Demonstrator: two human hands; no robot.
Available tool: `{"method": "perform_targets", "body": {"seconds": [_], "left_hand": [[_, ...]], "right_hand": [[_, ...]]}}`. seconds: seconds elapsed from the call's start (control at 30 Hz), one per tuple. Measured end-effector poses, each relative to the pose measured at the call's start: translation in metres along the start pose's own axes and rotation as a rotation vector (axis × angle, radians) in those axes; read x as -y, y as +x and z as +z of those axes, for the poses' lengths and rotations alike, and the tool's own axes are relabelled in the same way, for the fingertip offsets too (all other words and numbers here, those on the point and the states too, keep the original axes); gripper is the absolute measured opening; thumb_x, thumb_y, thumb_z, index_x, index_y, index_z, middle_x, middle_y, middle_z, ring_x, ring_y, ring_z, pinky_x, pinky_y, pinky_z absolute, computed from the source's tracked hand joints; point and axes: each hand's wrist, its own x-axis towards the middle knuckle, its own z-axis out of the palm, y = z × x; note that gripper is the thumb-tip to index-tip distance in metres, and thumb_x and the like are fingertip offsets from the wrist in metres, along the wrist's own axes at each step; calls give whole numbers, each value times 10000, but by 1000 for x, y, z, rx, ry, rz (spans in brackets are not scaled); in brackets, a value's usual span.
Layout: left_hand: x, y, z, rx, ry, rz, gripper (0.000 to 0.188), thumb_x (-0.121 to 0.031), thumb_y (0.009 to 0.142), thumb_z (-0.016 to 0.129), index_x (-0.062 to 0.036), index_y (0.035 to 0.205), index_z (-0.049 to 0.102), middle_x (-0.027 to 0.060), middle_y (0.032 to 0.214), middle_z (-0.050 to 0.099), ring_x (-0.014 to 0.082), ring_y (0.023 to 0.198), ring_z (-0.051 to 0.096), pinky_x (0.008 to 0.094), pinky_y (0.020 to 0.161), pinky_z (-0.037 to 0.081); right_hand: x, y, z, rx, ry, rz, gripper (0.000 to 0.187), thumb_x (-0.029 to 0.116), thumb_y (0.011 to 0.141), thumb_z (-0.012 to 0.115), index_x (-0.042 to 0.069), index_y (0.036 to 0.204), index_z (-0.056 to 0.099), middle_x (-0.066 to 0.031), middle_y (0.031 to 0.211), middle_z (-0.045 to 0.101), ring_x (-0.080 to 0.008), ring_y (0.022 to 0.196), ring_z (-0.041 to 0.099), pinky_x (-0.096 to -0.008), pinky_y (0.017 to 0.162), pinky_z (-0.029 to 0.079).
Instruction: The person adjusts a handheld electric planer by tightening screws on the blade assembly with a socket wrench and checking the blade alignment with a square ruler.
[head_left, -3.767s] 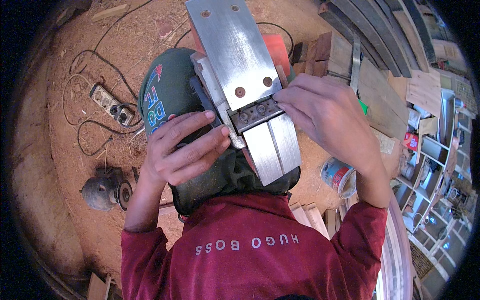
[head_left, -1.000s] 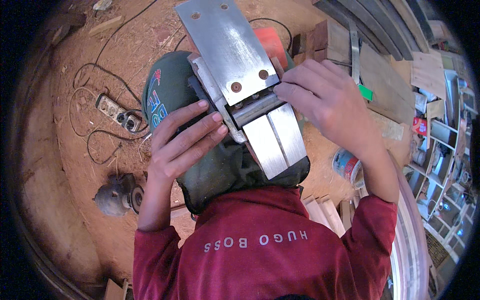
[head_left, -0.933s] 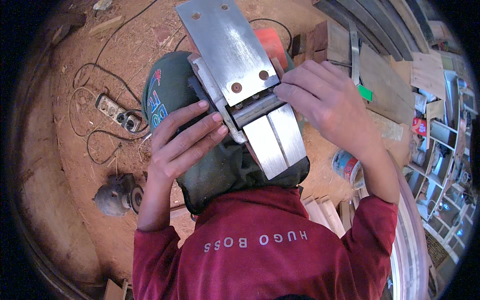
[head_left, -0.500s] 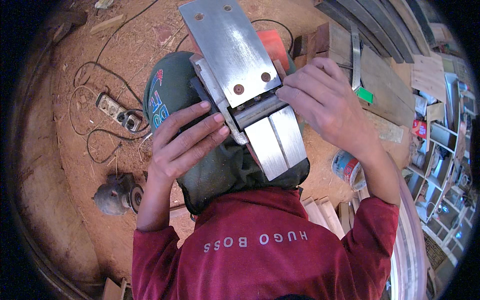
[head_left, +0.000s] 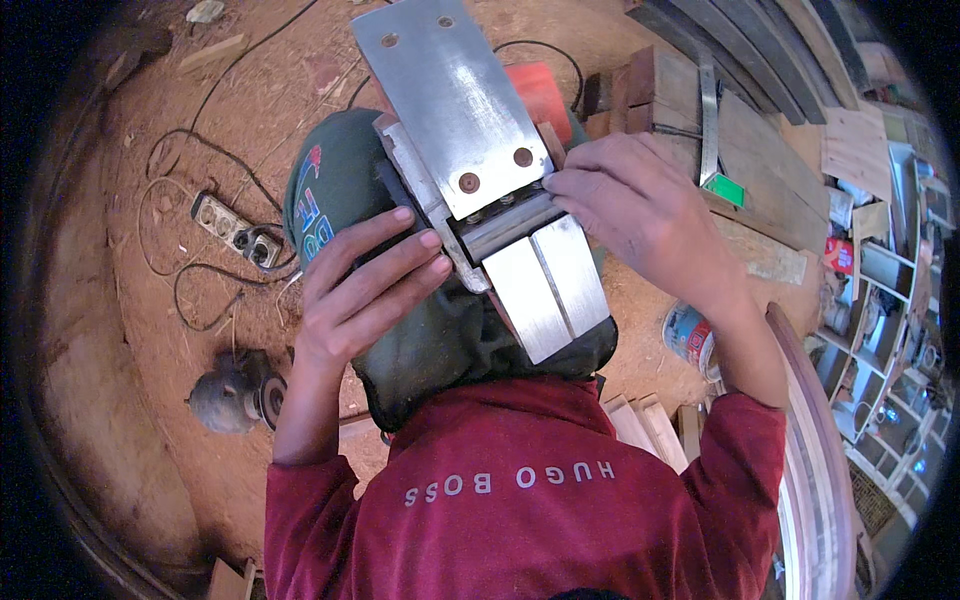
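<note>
An electric hand planer [head_left: 450, 100] lies sole-up across my lap, its long metal plate pointing away from me. Between that plate and the short grooved plate [head_left: 545, 290] sits the cutter drum [head_left: 510, 230] in its dark slot. My left hand [head_left: 345, 290] steadies the planer's left side, fingers laid along the housing edge and thumb out of sight. At the right end of the drum, the thumb and fingertips of my right hand [head_left: 640, 215] are pinched together. Whatever is between those fingertips is hidden.
On the dusty floor at left are a power strip [head_left: 235, 230] with black cables and a bench grinder [head_left: 238, 390]. To the right stand stacked boards [head_left: 765, 170], a square with a green handle [head_left: 724, 189], a paint can [head_left: 690, 338] and a cluttered shelf [head_left: 885, 330].
The planer has shifted slightly to the left, and both hands have moved with it. My right hand stays at the drum's end, its wrist a little lower.
</note>
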Motion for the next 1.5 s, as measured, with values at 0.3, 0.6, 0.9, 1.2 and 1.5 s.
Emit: {"method": "perform_targets", "body": {"seconds": [0.3, 0.6, 0.9, 1.2, 1.5], "left_hand": [[-2, -1, -1, 4, -8, -71, 375, -81, 671, 872, -57, 1035, 783, 83, 1093, 750, 323, 1079, 705, 371, 859, 615], [5, 3, 3, -22, -83, -91, 507, -210, 592, 939, -22, 1020, 746, 133, 1067, 737, 364, 1076, 700, 405, 888, 607], [5, 3, 3, -13, -111, -99, 515, -249, 603, 940, -41, 1032, 745, 139, 1108, 725, 381, 1104, 685, 439, 911, 590], [7, 0, 5, -15, -113, -83, 503, -226, 585, 943, -37, 1011, 750, 139, 1120, 732, 382, 1118, 684, 453, 910, 593], [5, 3, 0, -12, -126, -125, 492, -190, 590, 928, -29, 1023, 760, 118, 1130, 735, 377, 1121, 682, 439, 913, 595]], "right_hand": [[-172, -166, 21, -583, -119, 1149, 471, 313, 953, 733, -46, 1250, 667, -197, 1152, 724, -249, 1050, 697, -364, 916, 533], [-221, -281, 64, -851, 160, 1713, 606, 359, 829, 871, -76, 1189, 653, -137, 1032, 675, -187, 815, 673, -315, 642, 569], [-219, -283, 44, -1456, 683, 1366, 344, 175, 884, 817, -4, 1125, 650, -140, 1075, 700, -211, 858, 677, -347, 628, 574], [-63, -116, -35, -1367, 169, 871, 289, 264, 1063, 578, -3, 1168, 547, -122, 952, 681, -239, 913, 655, -383, 761, 557], [69, -48, -2, -1290, 799, 640, 386, 382, 1069, 537, 111, 1338, 478, -47, 869, 542, -176, 679, 539, -360, 581, 505]]}}
